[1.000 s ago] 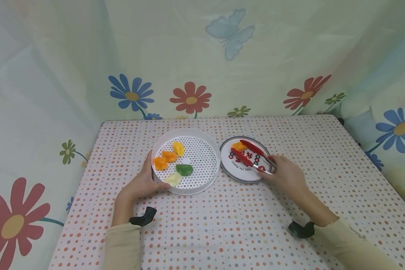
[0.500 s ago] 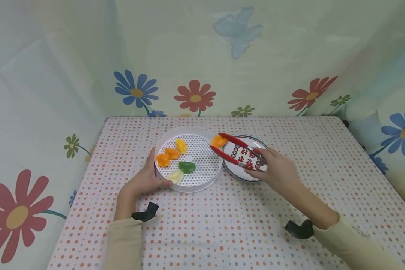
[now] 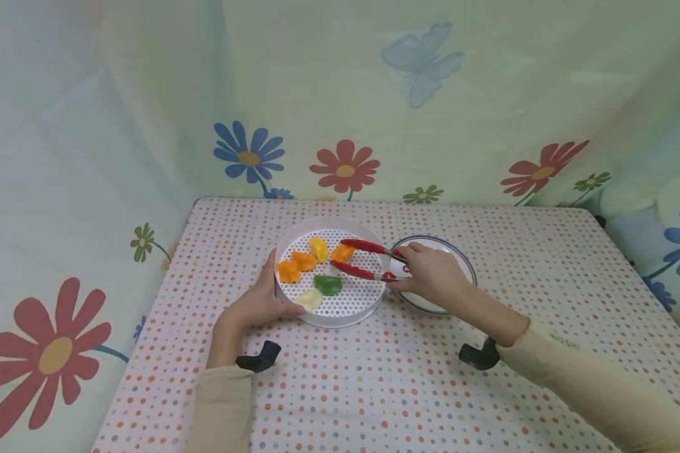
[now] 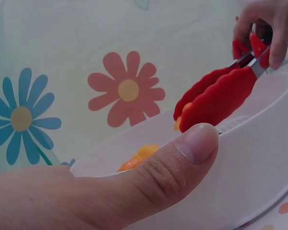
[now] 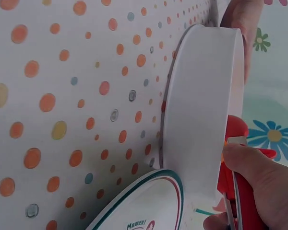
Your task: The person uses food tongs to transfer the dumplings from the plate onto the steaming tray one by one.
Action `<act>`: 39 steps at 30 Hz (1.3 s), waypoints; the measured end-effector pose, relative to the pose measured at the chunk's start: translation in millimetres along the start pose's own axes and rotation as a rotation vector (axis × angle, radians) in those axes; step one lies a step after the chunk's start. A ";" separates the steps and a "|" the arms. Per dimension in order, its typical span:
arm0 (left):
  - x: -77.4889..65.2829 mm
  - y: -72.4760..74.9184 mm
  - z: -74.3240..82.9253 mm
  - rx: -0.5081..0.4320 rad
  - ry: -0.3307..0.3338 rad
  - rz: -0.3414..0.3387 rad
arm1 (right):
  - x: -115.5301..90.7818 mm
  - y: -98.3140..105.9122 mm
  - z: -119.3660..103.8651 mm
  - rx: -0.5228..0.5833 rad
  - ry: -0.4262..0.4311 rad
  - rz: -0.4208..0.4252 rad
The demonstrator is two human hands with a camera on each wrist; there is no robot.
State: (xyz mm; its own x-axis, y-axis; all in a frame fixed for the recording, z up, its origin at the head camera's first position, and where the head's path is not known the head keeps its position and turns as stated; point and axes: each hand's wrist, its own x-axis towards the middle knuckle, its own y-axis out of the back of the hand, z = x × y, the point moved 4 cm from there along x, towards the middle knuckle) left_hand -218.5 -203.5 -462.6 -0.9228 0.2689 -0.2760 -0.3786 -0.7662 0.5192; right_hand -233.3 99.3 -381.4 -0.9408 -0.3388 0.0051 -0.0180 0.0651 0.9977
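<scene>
My left hand holds the side of a round white perforated tray, thumb over its rim and fingers round the wall. Inside lie two orange peppers, a yellow pepper, a green pepper and a pale pepper. Red-tipped tongs are gripped in my right hand. Their tips reach over the tray's right part, around another orange pepper. The left wrist view shows this pepper mostly hidden between the red tips; whether it touches the tray floor I cannot tell.
Under my right hand stands a white plate with a dark rim and red print, close against the tray's right side. A dotted cloth covers the table. Behind rises a flowered curtain.
The tongs have lifted the orange pepper off the plate and carried it left into the tray. My left hand keeps its hold on the tray. The head view has shifted slightly.
</scene>
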 end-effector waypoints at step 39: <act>0.2 -0.2 0.8 0.005 0.050 0.014 | 15.9 6.8 -7.1 -0.077 -0.022 -0.101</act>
State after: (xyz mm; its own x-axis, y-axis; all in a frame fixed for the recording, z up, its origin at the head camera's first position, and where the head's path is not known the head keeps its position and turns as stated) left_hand -218.7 -202.8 -462.2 -0.9231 0.2287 -0.3092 -0.3665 -0.7668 0.5269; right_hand -246.0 87.7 -374.0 -0.9426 -0.3198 -0.0966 -0.0882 -0.0408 0.9953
